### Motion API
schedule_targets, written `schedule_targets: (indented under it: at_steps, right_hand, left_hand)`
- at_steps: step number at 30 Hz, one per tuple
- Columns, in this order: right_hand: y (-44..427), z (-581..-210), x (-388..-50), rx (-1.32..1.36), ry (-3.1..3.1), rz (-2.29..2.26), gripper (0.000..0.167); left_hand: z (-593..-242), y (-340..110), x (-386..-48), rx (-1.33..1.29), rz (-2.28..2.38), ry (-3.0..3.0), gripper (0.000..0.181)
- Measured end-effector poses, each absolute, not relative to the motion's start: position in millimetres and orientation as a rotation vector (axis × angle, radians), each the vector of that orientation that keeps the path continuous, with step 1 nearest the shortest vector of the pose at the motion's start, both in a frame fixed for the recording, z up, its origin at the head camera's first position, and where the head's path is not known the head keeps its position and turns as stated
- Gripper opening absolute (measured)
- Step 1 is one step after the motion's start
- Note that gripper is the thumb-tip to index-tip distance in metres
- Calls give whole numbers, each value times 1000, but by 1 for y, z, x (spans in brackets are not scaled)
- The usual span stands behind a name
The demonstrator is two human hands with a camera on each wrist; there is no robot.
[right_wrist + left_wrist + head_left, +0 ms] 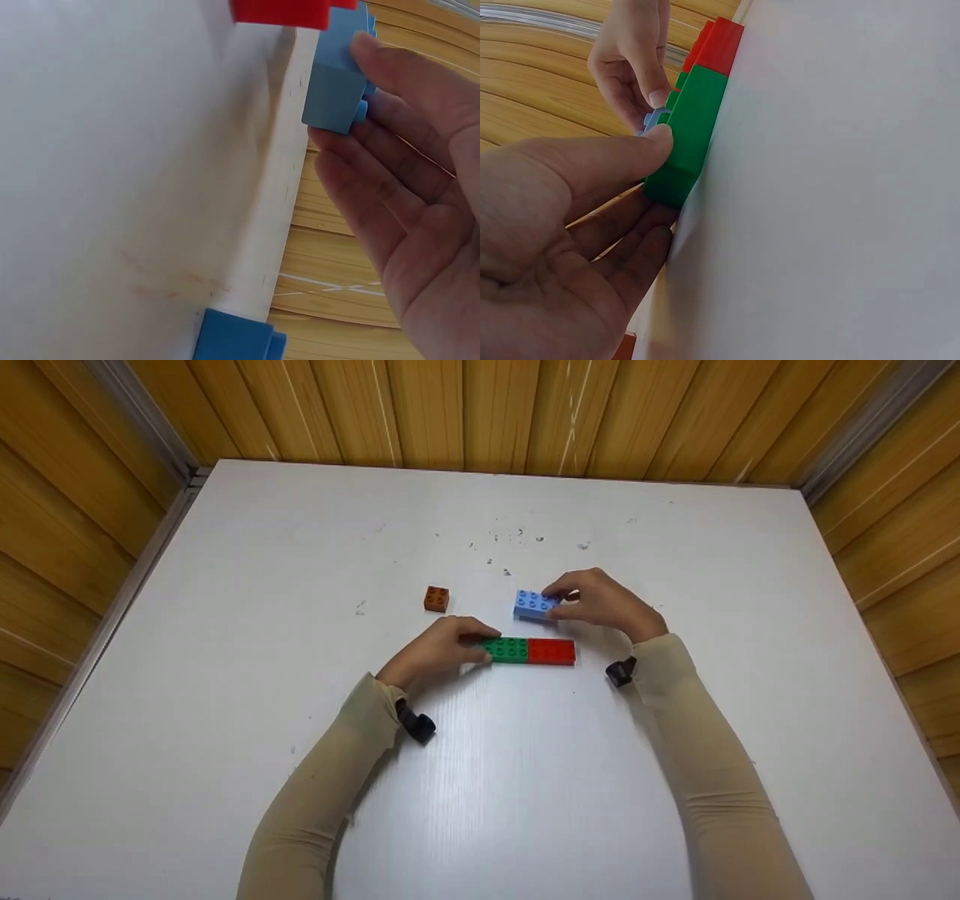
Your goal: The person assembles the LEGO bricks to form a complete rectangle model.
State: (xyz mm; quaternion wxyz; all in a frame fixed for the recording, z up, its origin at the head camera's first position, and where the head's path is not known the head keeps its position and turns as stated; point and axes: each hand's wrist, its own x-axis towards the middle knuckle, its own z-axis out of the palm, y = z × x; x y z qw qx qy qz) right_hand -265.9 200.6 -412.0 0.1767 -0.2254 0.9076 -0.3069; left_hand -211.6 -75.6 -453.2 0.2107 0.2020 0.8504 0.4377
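My left hand (439, 649) grips the left end of a green brick (507, 650), thumb on the near side and fingers at the far side. A red brick (552, 652) meets the green one end to end, forming a straight row. Just beyond this row, my right hand (604, 604) pinches the right end of a light blue studded brick (531, 604), with a shadow under its near edge. In the left wrist view, the thumb presses the side of the green brick (694, 120). The right wrist view shows the light blue brick (334, 90) between thumb and fingers.
A small brown brick (436, 598) sits on the white table (480, 780), beyond the left hand. A darker blue brick (232, 337) shows at the bottom of the right wrist view. Wood-patterned walls (495, 412) border the table.
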Motion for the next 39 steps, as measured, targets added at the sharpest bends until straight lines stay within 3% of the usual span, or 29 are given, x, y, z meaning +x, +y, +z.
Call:
schedule_targets:
  at_steps: [23, 39]
  right_hand:
    - [204, -406, -249, -917, 2531, -833, 37]
    - [202, -403, -238, -880, 2485, -821, 35]
  left_hand:
    - [-453, -75, -211, 543, 1281, 2325, 37]
    - [-452, -75, -211, 563, 1271, 2328, 38]
